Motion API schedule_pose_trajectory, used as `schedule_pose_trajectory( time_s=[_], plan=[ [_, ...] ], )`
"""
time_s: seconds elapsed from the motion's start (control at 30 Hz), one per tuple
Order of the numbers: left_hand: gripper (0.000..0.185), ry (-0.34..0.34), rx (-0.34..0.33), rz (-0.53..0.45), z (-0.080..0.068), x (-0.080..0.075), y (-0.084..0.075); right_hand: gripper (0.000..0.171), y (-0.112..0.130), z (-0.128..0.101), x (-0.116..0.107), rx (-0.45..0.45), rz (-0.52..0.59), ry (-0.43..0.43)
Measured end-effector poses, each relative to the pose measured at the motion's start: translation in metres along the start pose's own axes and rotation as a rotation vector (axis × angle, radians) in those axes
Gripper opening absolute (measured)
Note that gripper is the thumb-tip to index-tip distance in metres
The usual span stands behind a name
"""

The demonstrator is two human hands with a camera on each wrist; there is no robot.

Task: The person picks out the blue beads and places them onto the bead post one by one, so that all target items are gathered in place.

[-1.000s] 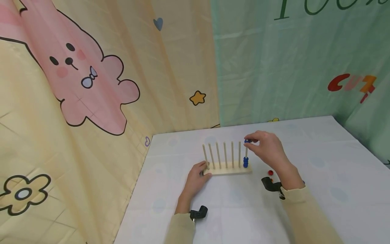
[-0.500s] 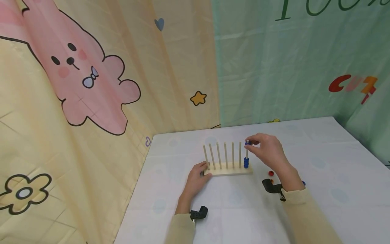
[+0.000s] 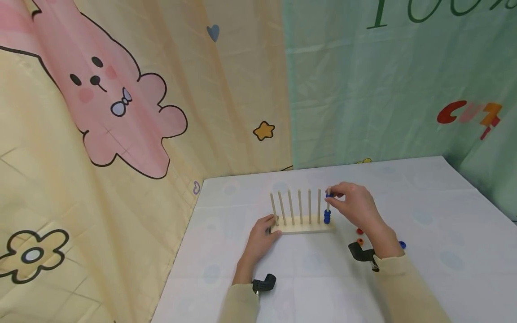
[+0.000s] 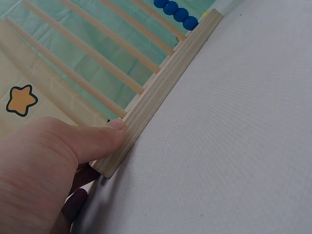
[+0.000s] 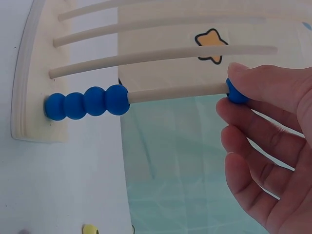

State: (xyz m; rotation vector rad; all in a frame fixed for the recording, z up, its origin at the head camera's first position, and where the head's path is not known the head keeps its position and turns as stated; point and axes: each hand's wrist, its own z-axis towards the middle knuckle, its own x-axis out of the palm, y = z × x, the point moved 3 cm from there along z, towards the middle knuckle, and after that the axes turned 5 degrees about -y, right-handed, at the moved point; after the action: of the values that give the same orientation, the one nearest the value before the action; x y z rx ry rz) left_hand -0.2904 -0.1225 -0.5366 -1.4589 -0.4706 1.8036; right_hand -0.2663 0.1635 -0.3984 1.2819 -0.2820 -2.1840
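The right hand (image 3: 355,206) is raised over the right end of a wooden peg rack (image 3: 302,226), forearm angling in from the desk's near edge, thumb and forefinger pinched round a blue bead (image 5: 236,92) that sits on the upper part of the rightmost peg (image 5: 178,91); the other fingers (image 5: 253,146) hang loosely curled below it. The left hand (image 3: 261,235) lies low on the desk (image 3: 424,215) at the rack's left end, thumb (image 4: 97,141) pressed flat against the front edge of the base, the fingers tucked round the end of the board.

The rack is a pale, unpainted plank with a layered, plywood-like edge, carrying seven thin round dowels in one row, all upright. It stands toward the desk's far edge. At the foot of the rightmost peg four round, glossy blue beads (image 5: 87,102) are stacked touching one another, the lowest against the base; the held bead is well above them with bare dowel between. The other pegs are bare.

The desk is covered by a smooth white cloth with faint pale spots. A few small loose beads, red (image 3: 359,231), orange (image 3: 360,241) and blue (image 3: 402,245), lie on it just beside the right wrist.
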Motion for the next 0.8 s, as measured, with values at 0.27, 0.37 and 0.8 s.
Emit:
schedule_pose_trajectory(
  time_s=[0.27, 0.37, 0.8],
  plan=[
    [0.051, -0.012, 0.019, -0.010, 0.001, -0.003, -0.002, 0.021, -0.002, -0.002, 0.005, -0.007, -0.001, 0.003],
    [0.051, -0.010, 0.015, -0.013, 0.000, -0.003, -0.003, 0.021, -0.004, -0.003, 0.006, -0.013, -0.004, 0.008],
    [0.052, -0.005, 0.001, -0.009, -0.002, -0.002, -0.003, 0.018, -0.008, -0.010, 0.014, 0.029, -0.003, 0.040]
  ],
)
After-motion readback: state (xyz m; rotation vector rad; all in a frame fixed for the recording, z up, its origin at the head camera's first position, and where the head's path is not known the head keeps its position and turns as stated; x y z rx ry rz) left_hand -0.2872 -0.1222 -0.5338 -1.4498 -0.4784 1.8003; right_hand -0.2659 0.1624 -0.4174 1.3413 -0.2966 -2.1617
